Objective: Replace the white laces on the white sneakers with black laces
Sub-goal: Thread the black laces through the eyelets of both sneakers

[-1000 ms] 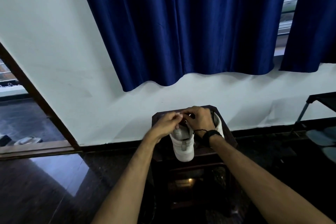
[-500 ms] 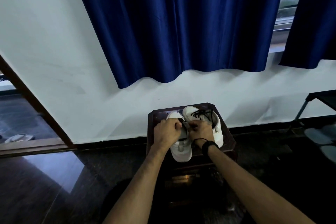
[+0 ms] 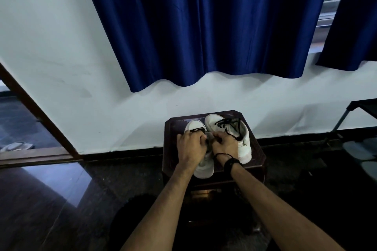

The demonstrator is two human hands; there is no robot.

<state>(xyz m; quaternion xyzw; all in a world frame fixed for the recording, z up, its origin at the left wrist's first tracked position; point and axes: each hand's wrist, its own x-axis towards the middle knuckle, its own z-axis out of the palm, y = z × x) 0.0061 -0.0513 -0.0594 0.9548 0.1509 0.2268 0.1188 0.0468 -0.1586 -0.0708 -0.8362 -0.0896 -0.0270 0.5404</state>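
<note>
Two white sneakers sit side by side on a small dark table w/ a raised rim (image 3: 169, 128), set against the white wall under a blue curtain (image 3: 204, 26). Right sneaker (image 3: 243, 144): white upper, black lace (image 3: 225, 125) already crisscrossed thru its eyelets, toe pointing to the wall. Left sneaker (image 3: 205, 168): also white, heel end nearest the camera, black lace (image 3: 196, 130) across the front eyelets only. Left hand (image 3: 189, 146) w/ fingers curled over the left sneaker's lace area; right hand (image 3: 226, 144) curled next to it, pinching at the same spot, knuckles nearly touching. Exactly what each fingertip grips is hidden. Dark band (image 3: 231, 164) on the right wrist.
</note>
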